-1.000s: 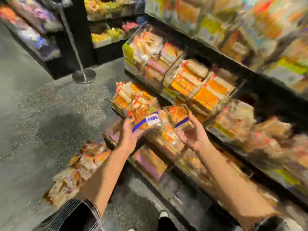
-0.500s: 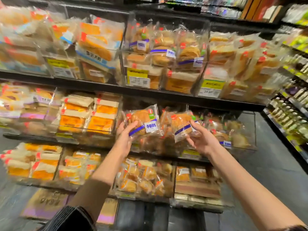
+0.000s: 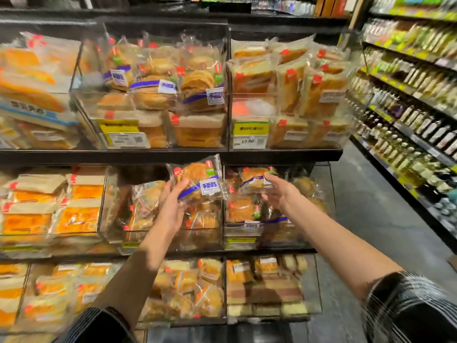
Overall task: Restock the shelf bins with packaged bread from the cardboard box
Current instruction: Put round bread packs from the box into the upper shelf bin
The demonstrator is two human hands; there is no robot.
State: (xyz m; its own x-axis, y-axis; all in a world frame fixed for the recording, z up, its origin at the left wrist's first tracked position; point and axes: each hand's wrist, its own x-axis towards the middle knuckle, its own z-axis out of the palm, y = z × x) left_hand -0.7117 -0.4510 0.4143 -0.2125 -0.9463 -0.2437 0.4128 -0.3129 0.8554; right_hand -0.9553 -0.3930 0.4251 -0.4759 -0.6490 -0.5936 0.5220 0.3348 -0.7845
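My left hand (image 3: pixel 174 205) grips a clear bread pack with a blue band (image 3: pixel 197 180), held upright in front of the middle shelf between two clear bins. My right hand (image 3: pixel 279 191) holds a second blue-banded bread pack (image 3: pixel 252 181) at the mouth of the right middle-shelf bin (image 3: pixel 321 204), which has similar packs inside. The bin to the left (image 3: pixel 113 209) holds a few packs. The cardboard box is out of view.
Three shelf levels carry clear bins full of packaged bread and cake, with yellow price tags (image 3: pixel 251 133) on the fronts. A black shelf edge (image 3: pixel 284 154) runs just above my hands. An aisle floor (image 3: pixel 371 219) lies to the right, beside a shelf of bottles (image 3: pixel 408 134).
The view has swung up from the floor and low shelves to face the shelving. Both hands with their packs have moved closer to the middle-shelf bins, the right one reaching the right bin's mouth.
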